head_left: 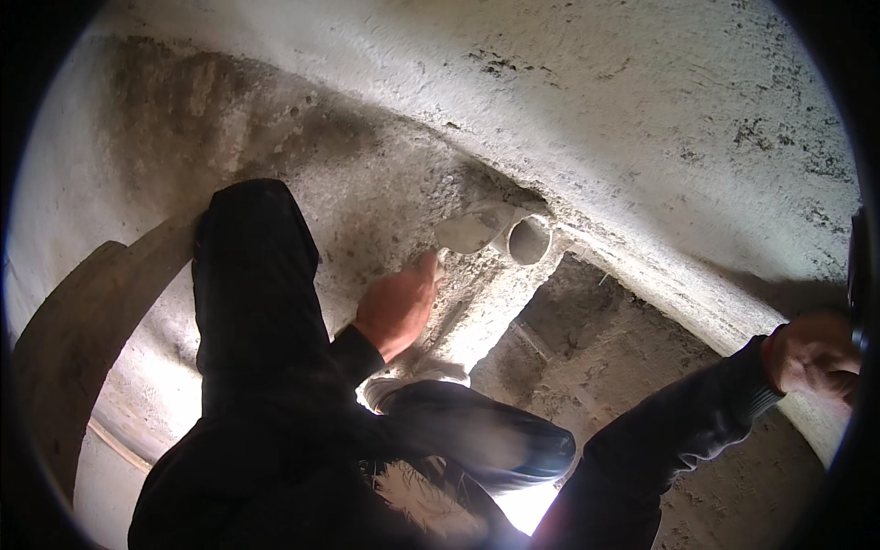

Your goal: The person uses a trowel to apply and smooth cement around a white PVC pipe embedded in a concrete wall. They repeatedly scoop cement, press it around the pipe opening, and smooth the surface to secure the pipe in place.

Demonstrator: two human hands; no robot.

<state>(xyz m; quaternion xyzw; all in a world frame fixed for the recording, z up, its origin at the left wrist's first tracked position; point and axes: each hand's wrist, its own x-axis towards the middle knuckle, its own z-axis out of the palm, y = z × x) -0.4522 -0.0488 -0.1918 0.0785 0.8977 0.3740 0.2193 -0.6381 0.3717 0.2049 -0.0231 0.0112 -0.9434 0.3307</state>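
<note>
My left hand (396,310) is closed around the handle of a small trowel (469,231). The trowel's pale, mortar-smeared blade lies beside the open end of a round pipe (530,242), which sticks out of rough mortar at the foot of the wall. My right hand (816,359) is at the far right, out past the pale wall edge, with its fingers curled. A dark object (858,275) stands at the picture's rim by that hand; its kind is cut off from view, and whatever the fingers hold is hidden.
A rough plastered wall (642,119) slopes across the top and right. Below the pipe, a mortar ridge (481,316) borders a darker sunken floor (587,348). A curved band (92,321) stands at left. My dark-clad knees (252,275) are close to the work.
</note>
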